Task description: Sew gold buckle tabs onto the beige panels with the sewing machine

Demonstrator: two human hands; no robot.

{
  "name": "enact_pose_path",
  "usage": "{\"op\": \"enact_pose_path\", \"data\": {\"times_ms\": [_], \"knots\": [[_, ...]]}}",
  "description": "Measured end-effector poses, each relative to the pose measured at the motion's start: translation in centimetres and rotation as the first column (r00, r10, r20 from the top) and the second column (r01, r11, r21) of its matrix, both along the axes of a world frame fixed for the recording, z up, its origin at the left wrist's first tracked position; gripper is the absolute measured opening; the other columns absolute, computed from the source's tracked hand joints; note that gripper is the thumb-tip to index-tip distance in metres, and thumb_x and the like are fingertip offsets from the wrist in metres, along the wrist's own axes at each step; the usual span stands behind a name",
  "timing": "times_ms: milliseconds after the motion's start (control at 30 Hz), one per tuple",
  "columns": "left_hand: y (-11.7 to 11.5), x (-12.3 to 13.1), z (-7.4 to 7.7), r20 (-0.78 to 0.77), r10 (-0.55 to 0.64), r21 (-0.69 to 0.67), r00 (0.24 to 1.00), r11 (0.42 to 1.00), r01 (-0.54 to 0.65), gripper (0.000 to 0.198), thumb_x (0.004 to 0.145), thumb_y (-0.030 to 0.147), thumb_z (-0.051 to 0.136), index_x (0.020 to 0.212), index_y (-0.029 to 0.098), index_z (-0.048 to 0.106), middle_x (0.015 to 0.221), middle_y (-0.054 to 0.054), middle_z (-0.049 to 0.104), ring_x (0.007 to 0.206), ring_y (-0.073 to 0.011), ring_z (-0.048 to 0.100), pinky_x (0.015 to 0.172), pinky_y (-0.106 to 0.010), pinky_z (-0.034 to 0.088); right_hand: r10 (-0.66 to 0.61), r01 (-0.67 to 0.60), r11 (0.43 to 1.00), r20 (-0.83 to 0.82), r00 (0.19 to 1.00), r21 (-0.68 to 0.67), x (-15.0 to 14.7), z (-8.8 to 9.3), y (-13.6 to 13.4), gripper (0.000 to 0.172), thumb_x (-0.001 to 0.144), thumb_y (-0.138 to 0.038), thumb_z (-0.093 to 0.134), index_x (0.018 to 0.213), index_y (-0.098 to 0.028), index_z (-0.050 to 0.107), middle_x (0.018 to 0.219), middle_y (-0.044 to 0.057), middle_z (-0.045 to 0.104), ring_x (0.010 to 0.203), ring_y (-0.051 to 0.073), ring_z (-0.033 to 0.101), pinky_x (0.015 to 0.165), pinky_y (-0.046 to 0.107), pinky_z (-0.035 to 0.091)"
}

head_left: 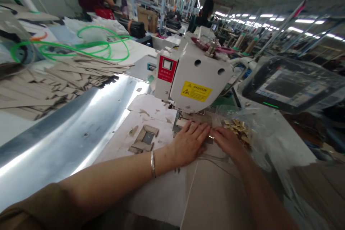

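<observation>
With fingers spread flat and neither hand clenched, the left hand (190, 142) and right hand (229, 141) press a pale card strip (188, 123) under the sewing machine head (194, 75) at lower centre, so a slip could skew it or draw fingertips toward the needle area, while a careless nudge could spill the brass fittings (237, 132) from the plastic bag (258, 140).

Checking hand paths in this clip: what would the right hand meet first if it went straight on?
Probably the bare left hand with its silver bangle, lying just ahead of the right hand, though depth is hard to judge here.
</observation>
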State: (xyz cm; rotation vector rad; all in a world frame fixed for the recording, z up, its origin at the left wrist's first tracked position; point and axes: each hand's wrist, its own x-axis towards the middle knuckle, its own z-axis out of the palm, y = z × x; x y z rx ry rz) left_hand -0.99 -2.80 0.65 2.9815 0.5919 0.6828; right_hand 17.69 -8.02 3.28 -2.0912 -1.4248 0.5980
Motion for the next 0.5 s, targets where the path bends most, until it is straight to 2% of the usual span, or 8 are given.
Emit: {"op": "enact_pose_path", "data": {"times_ms": [67,133,367,500], "knots": [[0.2,-0.2,-0.4,-0.063,0.016,-0.054,0.998,0.998,-0.020,0.065,0.097,0.050,0.039,0.148,0.010,0.032,0.154,-0.012,0.035,0.141,-0.0295,0.030,0.116,-0.046,0.022,-0.038,0.036,0.999,-0.042,0.998,-0.039,1.0,0.2,0.2,0.027,0.077,-0.044,0.058,0.068,-0.020,0.064,0.051,-0.001,0.051,0.051,0.015,0.048,0.048,0.024,0.031],[0.6,-0.2,-0.6,-0.121,0.020,-0.079,0.992,0.996,-0.029,0.067,0.098,0.054,0.035,0.148,0.010,0.034,0.153,-0.012,0.036,0.141,-0.0291,0.031,0.115,-0.046,0.023,-0.080,0.075,0.994,-0.068,0.994,-0.078,1.5,0.3,0.4,0.028,0.074,-0.047,0.061,0.068,-0.019,0.064,0.050,-0.003,0.049,0.048,0.013,0.044,0.046,0.024,0.028],[1.1,0.1,-0.4,-0.150,0.038,-0.072,0.988,0.996,-0.049,0.068,0.098,0.055,0.034,0.147,0.008,0.036,0.152,-0.013,0.038,0.141,-0.0285,0.033,0.116,-0.047,0.024,-0.098,0.069,0.979,-0.147,0.984,-0.193,2.3,0.5,2.0,0.031,0.070,-0.048,0.064,0.068,-0.017,0.063,0.050,-0.005,0.045,0.047,0.010,0.037,0.046,0.024,0.025],[0.8,0.1,-0.4,-0.165,0.068,-0.078,0.984,0.994,-0.081,0.070,0.097,0.055,0.035,0.146,0.004,0.037,0.152,-0.017,0.037,0.141,-0.0292,0.034,0.116,-0.045,0.026,-0.050,-0.002,0.967,-0.198,0.979,-0.254,3.3,0.7,3.1,0.032,0.067,-0.048,0.066,0.069,-0.017,0.063,0.051,-0.005,0.046,0.048,0.010,0.038,0.046,0.023,0.025]]}}
